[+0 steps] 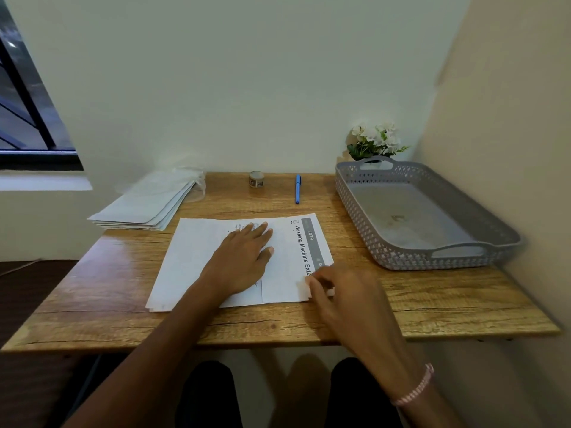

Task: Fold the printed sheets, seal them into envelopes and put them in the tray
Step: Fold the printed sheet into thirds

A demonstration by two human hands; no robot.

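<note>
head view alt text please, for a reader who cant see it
A person's left hand presses flat on a stack of printed sheets on a wooden table while the right hand pinches its near right corner. Envelopes lie back left, a tape roll and blue pen behind, a grey tray to the right.

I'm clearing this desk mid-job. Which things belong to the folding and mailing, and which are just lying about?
Job: printed sheets, envelopes, tray, probably the tape roll for sealing.
Lying about: pen, flowers.
</note>
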